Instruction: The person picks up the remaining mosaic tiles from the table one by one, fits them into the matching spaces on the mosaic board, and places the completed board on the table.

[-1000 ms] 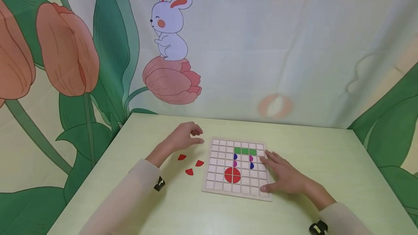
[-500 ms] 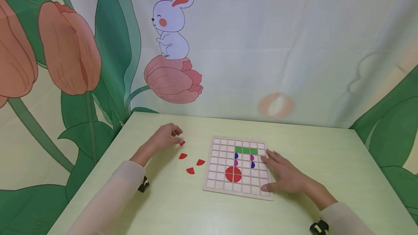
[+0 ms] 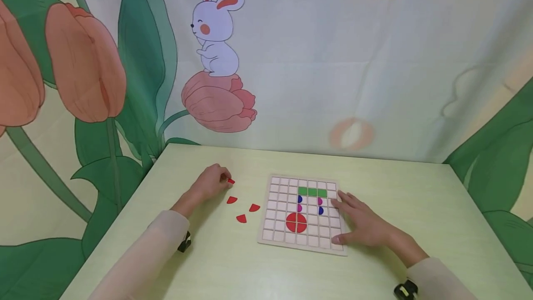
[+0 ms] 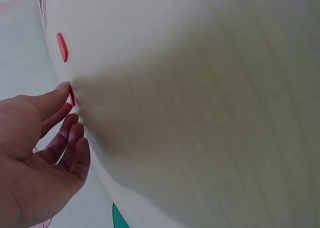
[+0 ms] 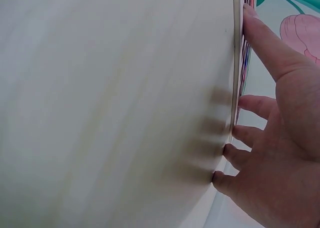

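Note:
A red quarter-circle piece (image 3: 231,181) is pinched between the thumb and finger of my left hand (image 3: 211,182), low at the tabletop. In the left wrist view, that piece (image 4: 72,96) shows edge-on beneath the thumb tip. My right hand (image 3: 366,223) rests with spread fingers on the right edge of a square wooden grid board (image 3: 266,235). On the board lie a red circle (image 3: 296,222) made of quarter pieces, a row of green squares (image 3: 312,192), and small blue and magenta half-circles (image 3: 320,202).
Three loose red quarter pieces (image 3: 241,219) lie on the pale table (image 3: 225,263) between my left hand and the board. Behind the table's far edge hangs a curtain (image 3: 312,68) printed with tulips and a rabbit.
My left hand moved left from beside the board, uncovering a red quarter piece at its fingertips, and now pinches it. My right hand stays on the board's edge.

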A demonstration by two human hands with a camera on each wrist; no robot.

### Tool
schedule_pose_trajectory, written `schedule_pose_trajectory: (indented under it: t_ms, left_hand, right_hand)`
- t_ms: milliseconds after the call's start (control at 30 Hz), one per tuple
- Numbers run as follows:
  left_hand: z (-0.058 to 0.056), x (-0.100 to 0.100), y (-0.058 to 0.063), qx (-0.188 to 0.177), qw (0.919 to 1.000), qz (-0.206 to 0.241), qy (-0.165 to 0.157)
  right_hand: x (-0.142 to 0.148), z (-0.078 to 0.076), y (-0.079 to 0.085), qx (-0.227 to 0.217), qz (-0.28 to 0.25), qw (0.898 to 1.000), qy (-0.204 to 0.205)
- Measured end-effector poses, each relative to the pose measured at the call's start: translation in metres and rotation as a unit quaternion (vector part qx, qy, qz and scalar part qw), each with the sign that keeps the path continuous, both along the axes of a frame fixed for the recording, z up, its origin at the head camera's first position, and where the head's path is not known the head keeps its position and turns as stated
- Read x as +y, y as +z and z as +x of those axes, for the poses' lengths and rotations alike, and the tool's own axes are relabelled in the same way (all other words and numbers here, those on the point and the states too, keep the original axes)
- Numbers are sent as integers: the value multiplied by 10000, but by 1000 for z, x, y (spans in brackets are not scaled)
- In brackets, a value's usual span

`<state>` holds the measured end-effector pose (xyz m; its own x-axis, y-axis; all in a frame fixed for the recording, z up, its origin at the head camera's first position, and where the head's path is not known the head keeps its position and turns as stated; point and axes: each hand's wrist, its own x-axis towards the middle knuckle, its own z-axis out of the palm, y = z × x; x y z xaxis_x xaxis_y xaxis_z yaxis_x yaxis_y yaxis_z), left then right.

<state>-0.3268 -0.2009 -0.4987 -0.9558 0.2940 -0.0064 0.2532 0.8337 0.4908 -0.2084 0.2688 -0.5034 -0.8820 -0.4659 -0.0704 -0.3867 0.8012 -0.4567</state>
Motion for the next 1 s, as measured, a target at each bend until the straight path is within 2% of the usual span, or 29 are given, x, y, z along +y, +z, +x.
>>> schedule_pose_trajectory:
  t_ms: [133,433,833,1000]
  left_hand:
    - [0,1,-2,-75,9998,1,160]
    - [-4,-3,-6,-378,9977,441,338]
    - [-3,0,0,-472,9952,835,203]
    - [-4,2,0,-470,9954,816,188]
  right_hand:
    - [-1,0,-1,-21,-2,10000,-37]
    - [-1,1,1,-26,-29,10000,-69]
    - [-2,0,1,0,30,10000,-66]
    - [-3,0,1,-12,55,10000,-78]
